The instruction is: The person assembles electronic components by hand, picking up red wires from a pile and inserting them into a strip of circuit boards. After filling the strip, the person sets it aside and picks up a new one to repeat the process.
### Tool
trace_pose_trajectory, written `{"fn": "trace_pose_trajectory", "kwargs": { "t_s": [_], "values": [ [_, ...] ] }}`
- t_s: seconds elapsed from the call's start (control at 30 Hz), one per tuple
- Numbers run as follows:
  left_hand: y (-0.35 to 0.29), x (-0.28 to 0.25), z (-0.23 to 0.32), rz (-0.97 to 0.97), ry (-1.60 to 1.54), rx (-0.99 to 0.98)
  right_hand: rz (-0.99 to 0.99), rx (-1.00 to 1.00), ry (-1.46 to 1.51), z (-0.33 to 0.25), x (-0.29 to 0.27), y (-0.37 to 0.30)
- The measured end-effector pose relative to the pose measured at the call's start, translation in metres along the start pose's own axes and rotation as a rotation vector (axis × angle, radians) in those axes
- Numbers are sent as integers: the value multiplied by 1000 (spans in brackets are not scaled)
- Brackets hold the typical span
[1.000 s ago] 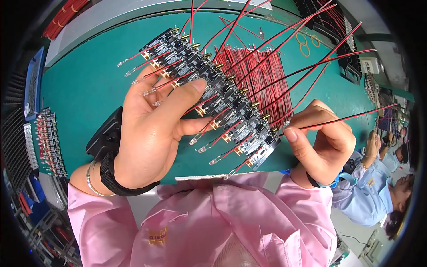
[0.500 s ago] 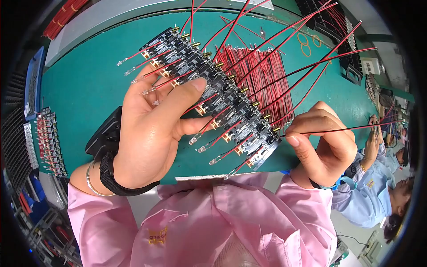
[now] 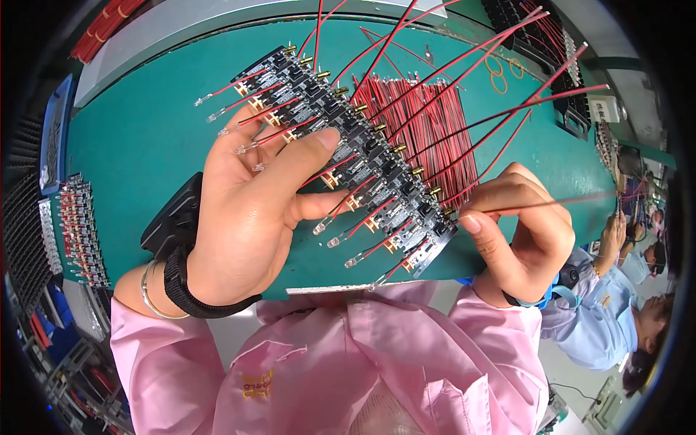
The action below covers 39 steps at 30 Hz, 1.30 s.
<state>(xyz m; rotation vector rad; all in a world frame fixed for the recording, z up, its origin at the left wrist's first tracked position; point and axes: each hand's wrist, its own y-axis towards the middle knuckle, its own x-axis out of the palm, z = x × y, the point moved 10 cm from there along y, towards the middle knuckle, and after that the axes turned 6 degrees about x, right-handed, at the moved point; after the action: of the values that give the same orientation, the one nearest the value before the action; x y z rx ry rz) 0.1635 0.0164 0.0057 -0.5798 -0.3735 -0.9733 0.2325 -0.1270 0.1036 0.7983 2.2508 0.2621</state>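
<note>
Our left hand [image 3: 250, 199] clasps the long black circuit-board strip [image 3: 362, 148] between thumb and fingers above the green desk [image 3: 145, 116]; our right hand [image 3: 518, 232] pinches a thin red-and-black wire [image 3: 591, 198] beside the strip's lower end. Beyond lies a pile of straight red-and-black wires [image 3: 428, 130].

Wires [image 3: 435, 134] on table [image 3: 159, 109], boards [image 3: 362, 148] in front
</note>
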Motion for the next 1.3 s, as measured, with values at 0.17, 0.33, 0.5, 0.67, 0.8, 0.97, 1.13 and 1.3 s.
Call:
{"fn": "trace_pose_trajectory", "kwargs": {
  "t_s": [0.17, 0.33, 0.5, 0.67, 0.8, 0.97, 1.13, 1.3],
  "values": [
    [1, 1, 3, -6, -60, 18, -88, 478, 222, 37, 6, -9],
    [-3, 0, 1, 11, -61, 28, -40, 793, 874, 56, 41, -54],
    [-4, 4, -1, -26, -49, 26, 52, 882, 1126, 59, 65, -77],
    [-5, 5, -4, -36, -3, 34, 137, 853, 1185, 61, 64, -81],
    [-9, 12, -8, -84, 15, -1, 168, 872, 1237, 64, 60, -88],
    [-12, 29, -21, -195, 0, -90, 229, 874, 1226, 70, 44, -99],
    [-14, 21, -27, -200, 106, -141, 346, 952, 1207, 84, 24, -113],
    [-10, 14, -28, -127, 202, -221, 472, 932, 1182, 90, -18, -127]
  ]
}}
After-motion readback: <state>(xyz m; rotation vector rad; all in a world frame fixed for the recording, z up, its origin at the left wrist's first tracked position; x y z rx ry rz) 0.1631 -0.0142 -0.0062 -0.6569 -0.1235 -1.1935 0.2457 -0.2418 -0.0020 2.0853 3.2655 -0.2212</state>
